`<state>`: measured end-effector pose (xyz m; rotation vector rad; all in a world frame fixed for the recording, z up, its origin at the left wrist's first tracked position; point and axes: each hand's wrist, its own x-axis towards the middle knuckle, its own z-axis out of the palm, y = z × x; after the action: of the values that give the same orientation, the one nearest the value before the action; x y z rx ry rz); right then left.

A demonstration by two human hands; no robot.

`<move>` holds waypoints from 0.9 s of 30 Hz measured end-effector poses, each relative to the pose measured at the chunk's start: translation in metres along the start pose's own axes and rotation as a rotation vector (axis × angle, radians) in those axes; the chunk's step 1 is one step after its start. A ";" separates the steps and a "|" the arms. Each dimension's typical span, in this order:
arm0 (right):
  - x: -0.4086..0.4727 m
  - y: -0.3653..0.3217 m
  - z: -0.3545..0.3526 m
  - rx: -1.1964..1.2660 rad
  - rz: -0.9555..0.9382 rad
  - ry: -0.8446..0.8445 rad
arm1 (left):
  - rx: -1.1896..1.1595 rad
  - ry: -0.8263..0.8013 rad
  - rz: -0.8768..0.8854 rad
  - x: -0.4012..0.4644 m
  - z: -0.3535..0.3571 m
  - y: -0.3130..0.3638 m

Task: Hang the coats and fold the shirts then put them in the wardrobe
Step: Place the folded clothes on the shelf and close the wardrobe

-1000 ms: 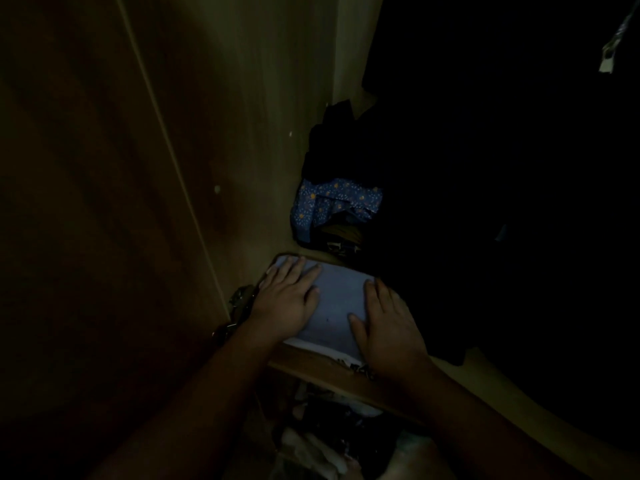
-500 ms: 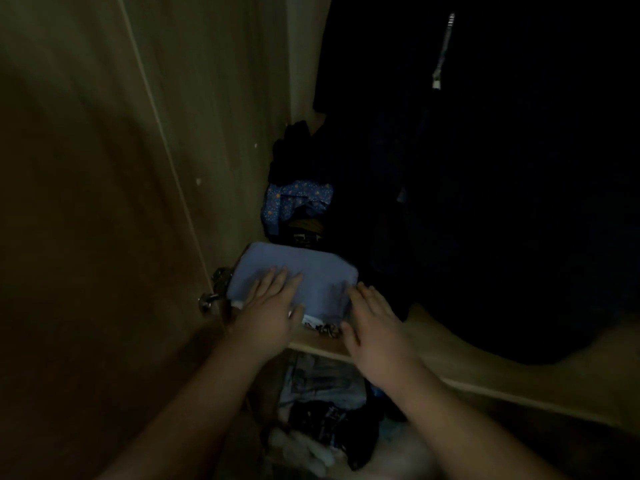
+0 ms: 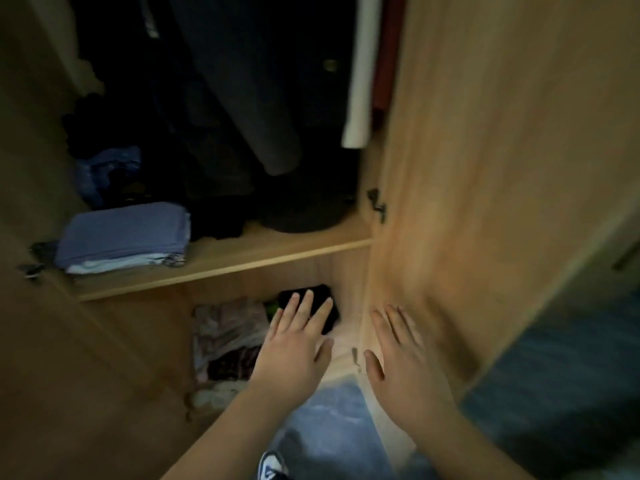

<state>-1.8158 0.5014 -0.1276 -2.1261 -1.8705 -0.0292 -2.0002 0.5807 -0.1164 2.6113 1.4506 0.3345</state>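
Hands: left hand (image 3: 294,344) and right hand (image 3: 403,358), low in the middle, are flat, fingers spread, holding nothing. They have let go of the shirt.
Shirt: folded, blue (image 3: 124,233), on the shelf (image 3: 277,252), middle left.
Meaning: this shirt looks put away.

No writing, label, brand or number can be read anywhere here; the view is dim and blurred.

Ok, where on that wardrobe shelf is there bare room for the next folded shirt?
Bare wood runs along the shelf front, between the folded blue stack at left and the dark pile at right. Behind, hanging coats crowd it. Both hands are empty.
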 end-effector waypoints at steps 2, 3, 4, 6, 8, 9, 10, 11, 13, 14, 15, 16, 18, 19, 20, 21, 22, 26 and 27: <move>-0.040 0.031 -0.013 0.008 0.092 0.029 | 0.015 -0.049 0.076 -0.004 0.014 0.041; -0.057 0.044 -0.020 0.009 0.129 0.042 | 0.016 -0.071 0.106 -0.003 0.020 0.059; -0.072 0.057 -0.025 0.006 0.158 0.054 | 0.012 -0.090 0.135 -0.002 0.025 0.075; -0.099 0.083 -0.032 0.004 0.213 0.069 | 0.009 -0.104 0.190 0.002 0.031 0.107; -0.117 0.107 -0.041 0.007 0.284 0.094 | 0.016 -0.087 0.246 0.005 0.032 0.137; -0.123 0.117 -0.046 0.011 0.322 0.109 | 0.020 -0.071 0.275 0.006 0.030 0.150; -0.125 0.126 -0.053 0.013 0.354 0.131 | 0.026 -0.059 0.302 0.007 0.028 0.161; -0.124 0.134 -0.062 0.011 0.378 0.152 | 0.038 -0.053 0.320 0.008 0.025 0.170; -0.113 0.145 -0.079 0.005 0.409 0.173 | 0.062 -0.035 0.325 0.013 0.016 0.176; -0.104 0.149 -0.087 0.001 0.402 0.189 | 0.072 -0.015 0.315 0.016 0.011 0.175; -0.093 0.151 -0.094 -0.006 0.380 0.213 | 0.077 0.009 0.298 0.019 0.003 0.172; -0.081 0.151 -0.100 -0.006 0.353 0.230 | 0.077 0.027 0.275 0.022 -0.004 0.168; -0.054 0.145 -0.108 0.014 0.291 0.224 | 0.070 0.061 0.228 0.024 -0.019 0.157; -0.042 0.140 -0.108 0.042 0.265 0.211 | 0.067 0.075 0.210 0.024 -0.027 0.150; -0.033 0.134 -0.106 0.100 0.253 0.196 | 0.058 0.087 0.192 0.021 -0.034 0.143; -0.027 0.126 -0.103 0.193 0.253 0.186 | 0.045 0.097 0.172 0.017 -0.042 0.135; -0.026 0.118 -0.099 0.298 0.265 0.178 | 0.028 0.101 0.147 0.012 -0.048 0.127; -0.039 0.090 -0.078 0.415 0.229 0.129 | -0.003 0.101 0.044 -0.014 -0.057 0.093; -0.041 0.080 -0.074 0.392 0.175 0.119 | 0.001 0.110 0.018 -0.020 -0.055 0.082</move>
<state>-1.7304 0.4360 -0.0837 -1.9568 -1.4748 0.2259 -1.9578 0.5208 -0.0470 2.6473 1.4606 0.4869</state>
